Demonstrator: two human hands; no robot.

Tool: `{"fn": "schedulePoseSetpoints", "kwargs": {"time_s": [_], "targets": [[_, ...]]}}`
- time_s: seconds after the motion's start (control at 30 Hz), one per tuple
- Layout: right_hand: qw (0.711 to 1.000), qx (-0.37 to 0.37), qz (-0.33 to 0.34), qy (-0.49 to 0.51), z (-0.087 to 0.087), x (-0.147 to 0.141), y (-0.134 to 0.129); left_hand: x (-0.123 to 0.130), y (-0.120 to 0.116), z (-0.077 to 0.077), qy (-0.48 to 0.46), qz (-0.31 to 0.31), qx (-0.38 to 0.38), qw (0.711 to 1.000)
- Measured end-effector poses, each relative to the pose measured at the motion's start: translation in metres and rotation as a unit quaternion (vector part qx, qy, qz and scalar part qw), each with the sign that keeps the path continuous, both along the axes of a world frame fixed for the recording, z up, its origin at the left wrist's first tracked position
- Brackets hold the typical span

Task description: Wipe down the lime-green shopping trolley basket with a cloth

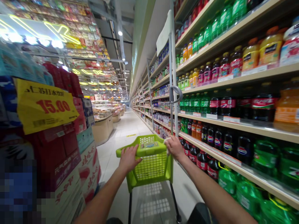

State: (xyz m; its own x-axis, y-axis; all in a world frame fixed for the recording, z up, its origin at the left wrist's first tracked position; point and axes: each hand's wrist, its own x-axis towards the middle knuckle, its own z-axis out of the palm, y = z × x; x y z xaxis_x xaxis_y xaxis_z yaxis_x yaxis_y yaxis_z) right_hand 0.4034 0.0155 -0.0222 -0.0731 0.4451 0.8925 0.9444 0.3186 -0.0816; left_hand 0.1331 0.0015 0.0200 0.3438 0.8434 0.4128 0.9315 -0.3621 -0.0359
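Under right hand, indistinct white material.

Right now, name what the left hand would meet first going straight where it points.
The left hand rests on the lime-green plastic cart handle; past that, it would probably meet the basket's perforated lime-green far wall, though depth is unclear.

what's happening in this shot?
A person's left grip and right grip rest on the handle of a green shopping cart, pointed down a store aisle. Something white, unclear what, shows at the right grip. Shelves of bottled drinks line the right; stacked cartons with a yellow price sign stand on the left.
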Motion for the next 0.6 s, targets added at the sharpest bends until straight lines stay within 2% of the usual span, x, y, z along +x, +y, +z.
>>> {"fn": "schedulePoseSetpoints", "kwargs": {"time_s": [0.1,0.2,0.27,0.33,0.37,0.43,0.53,0.6], "targets": [[0.998,0.018,-0.023,0.064,0.001,0.002,0.003,0.008,0.000,-0.003,-0.006,0.001,0.010,1.000],[0.996,0.032,0.052,0.062,0.000,-0.041,-0.006,0.016,-0.002,-0.005,-0.009,0.006,0.018,1.000],[0.992,0.047,0.116,0.019,0.001,-0.076,-0.011,0.018,-0.002,-0.006,-0.007,0.004,0.020,1.000],[0.987,0.056,0.147,-0.027,0.002,-0.093,-0.013,0.017,-0.002,-0.006,-0.003,-0.001,0.022,1.000],[0.987,0.056,0.149,-0.039,0.002,-0.092,-0.012,0.015,-0.002,-0.006,-0.001,-0.004,0.022,1.000],[0.990,0.044,0.129,-0.024,0.000,-0.071,-0.008,0.012,-0.002,-0.005,-0.001,-0.006,0.020,1.000],[0.996,0.032,0.071,0.049,-0.006,-0.025,-0.002,0.012,-0.002,-0.006,-0.012,-0.006,0.018,1.000],[0.995,0.034,0.045,0.085,-0.007,-0.017,-0.002,0.016,-0.004,-0.007,-0.018,-0.003,0.019,1.000]]}}
